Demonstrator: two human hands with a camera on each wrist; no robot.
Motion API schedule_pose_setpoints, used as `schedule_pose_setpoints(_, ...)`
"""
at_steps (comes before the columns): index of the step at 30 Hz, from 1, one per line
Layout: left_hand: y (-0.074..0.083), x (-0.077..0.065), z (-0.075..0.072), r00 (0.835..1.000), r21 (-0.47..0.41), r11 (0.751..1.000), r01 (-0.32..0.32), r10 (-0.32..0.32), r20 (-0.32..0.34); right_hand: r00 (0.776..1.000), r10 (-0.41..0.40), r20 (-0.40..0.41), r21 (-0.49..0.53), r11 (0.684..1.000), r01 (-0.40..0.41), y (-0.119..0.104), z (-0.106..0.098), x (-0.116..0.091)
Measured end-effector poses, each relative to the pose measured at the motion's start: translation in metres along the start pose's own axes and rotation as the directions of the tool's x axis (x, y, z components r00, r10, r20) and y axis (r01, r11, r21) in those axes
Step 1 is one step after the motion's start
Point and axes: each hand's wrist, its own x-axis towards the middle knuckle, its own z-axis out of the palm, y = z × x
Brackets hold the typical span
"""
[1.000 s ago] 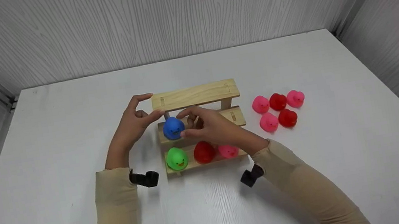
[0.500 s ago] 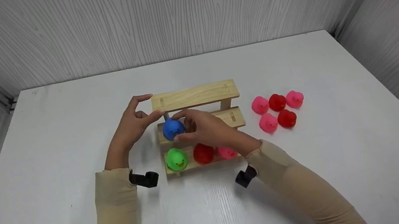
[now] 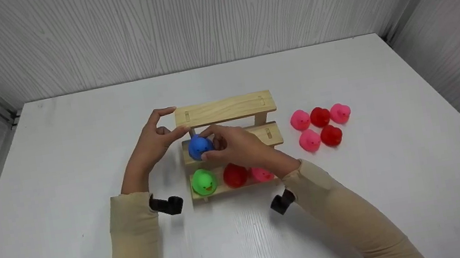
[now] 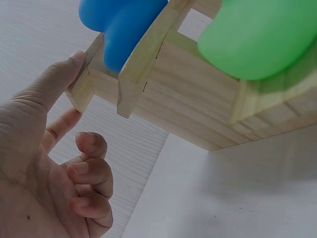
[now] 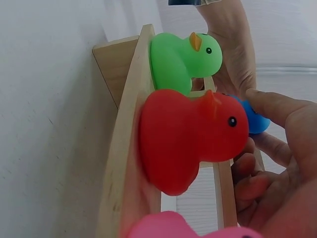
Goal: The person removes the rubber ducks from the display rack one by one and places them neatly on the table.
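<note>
My left hand (image 3: pixel 151 143) pinches the left end of the top board of a small wooden three-step shelf (image 3: pixel 227 109), thumb on the near edge and forefinger on the far one; its other fingers curl free in the left wrist view. On the left end of the middle step sits a blue rubber duck (image 3: pixel 199 146). My right hand (image 3: pixel 242 145) pinches this duck between thumb and forefinger. Along the lowest step stand a green duck (image 3: pixel 204 182), a red duck (image 5: pixel 173 139) and a pink duck (image 3: pixel 262 173), the pink one partly hidden by my right wrist.
To the right of the shelf, several ducks lie grouped on the white table (image 3: pixel 398 144): pink ones such as the near pink duck (image 3: pixel 310 140), and red ones such as the near red duck (image 3: pixel 331 135). Grey wood-grain panels (image 3: pixel 194 19) enclose the back and sides.
My right hand has moved slightly left and its thumb and forefinger have closed onto the blue duck. The left hand keeps its grip on the top board.
</note>
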Motion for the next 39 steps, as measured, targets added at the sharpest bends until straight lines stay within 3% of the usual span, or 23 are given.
schedule_pose_setpoints(14, 0.000, 0.001, 0.002, 1.000, 0.022, 1.000, 0.022, -0.022, -0.009, 0.999, -0.013, -0.034, 0.050, 0.999, 0.015, 0.015, -0.014, -0.012)
schedule_pose_setpoints(23, -0.001, 0.000, 0.001, 1.000, 0.029, 0.999, 0.016, -0.016, -0.013, 0.997, 0.007, -0.078, -0.015, 1.000, -0.008, 0.026, -0.032, -0.025)
schedule_pose_setpoints(31, -0.001, 0.000, 0.001, 1.000, 0.004, 1.000, -0.010, 0.010, -0.006, 0.996, 0.034, -0.077, -0.001, 0.999, -0.035, 0.039, -0.046, -0.037)
schedule_pose_setpoints(39, 0.000, 0.001, 0.001, 1.000, 0.017, 1.000, 0.003, -0.003, -0.010, 0.994, 0.059, -0.096, -0.019, 0.998, -0.062, 0.051, -0.063, -0.046)
